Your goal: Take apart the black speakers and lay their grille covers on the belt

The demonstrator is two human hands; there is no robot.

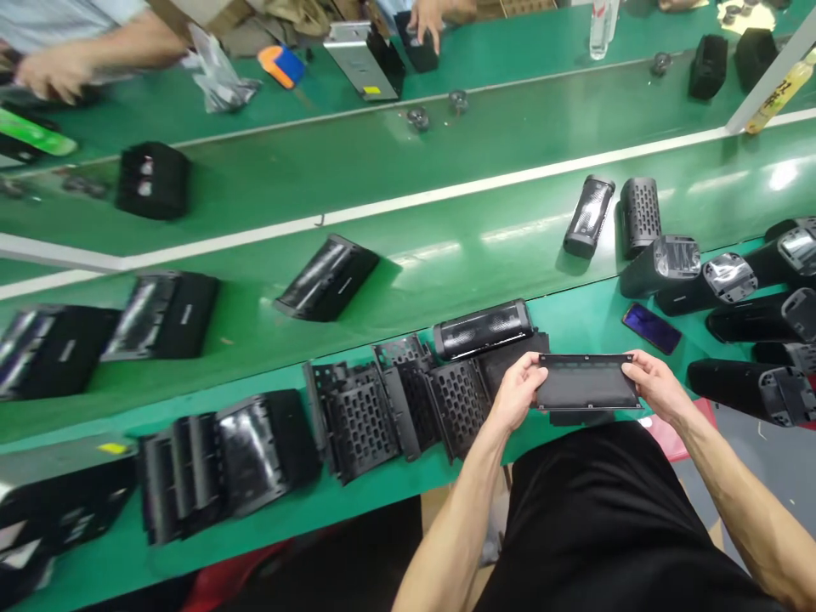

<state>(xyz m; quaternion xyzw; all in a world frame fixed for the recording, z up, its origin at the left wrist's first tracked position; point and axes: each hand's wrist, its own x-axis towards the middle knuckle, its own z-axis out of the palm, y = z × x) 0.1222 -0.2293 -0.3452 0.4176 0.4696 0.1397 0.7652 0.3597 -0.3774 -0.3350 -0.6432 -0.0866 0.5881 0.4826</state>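
Between my two hands is a black rectangular speaker panel (587, 384) with small tabs along its long edges. My left hand (519, 387) grips its left end, thumb on the near face. At the other end my right hand (656, 382) pinches the panel the same way. Just behind lies a black speaker (483, 329) with a shiny front, on the green bench. Perforated black grilles (363, 421) are piled to the left of my left hand. Part of another dark panel shows under the held one, mostly hidden.
Several black speakers (739, 391) stand and lie on the right, near a phone (651, 328). More units (331, 276) rest on the green conveyor (446, 221). Across it, co-workers' hands (426, 21) are at work beside a metal box (363, 59). Speaker housings (268, 450) line the left bench.
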